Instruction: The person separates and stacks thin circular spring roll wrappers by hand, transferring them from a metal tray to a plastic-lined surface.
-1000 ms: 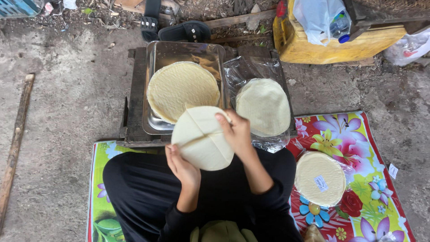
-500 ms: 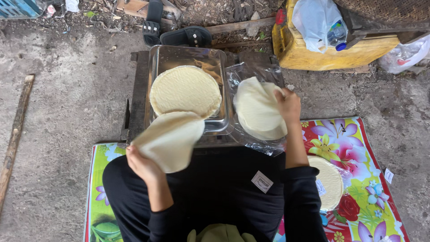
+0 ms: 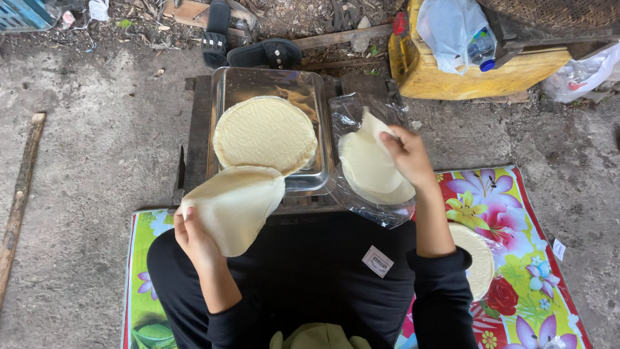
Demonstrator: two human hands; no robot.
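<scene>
Head view, largest things first:

- Bright flower-printed plastic mat [image 3: 516, 220] covers the concrete ground, and the person sits on it in black clothes.
- Dark wooden low stand [image 3: 197, 123] sits just in front of the knees and carries a rectangular shiny metal tray [image 3: 258, 81].
- Round pale-yellow thin sheet [image 3: 265, 132] lies flat in the tray, filling most of it.
- Crinkled clear plastic bag [image 3: 371, 210] lies just right of the tray with a stack of round pale sheets [image 3: 368, 181] on it.
- Loose pale round sheet [image 3: 236, 203] hangs over the tray's near edge, held by the left hand [image 3: 194, 239], whose fingers are curled closed on its lower left rim.
- Right hand [image 3: 407, 155] pinches the far edge of the stack's top sheet [image 3: 371, 139], thumb and fingers narrow, lifting that edge up while its near part rests on the stack.
- Another round pale disc [image 3: 475, 258] lies on the mat beside the right forearm.
</scene>
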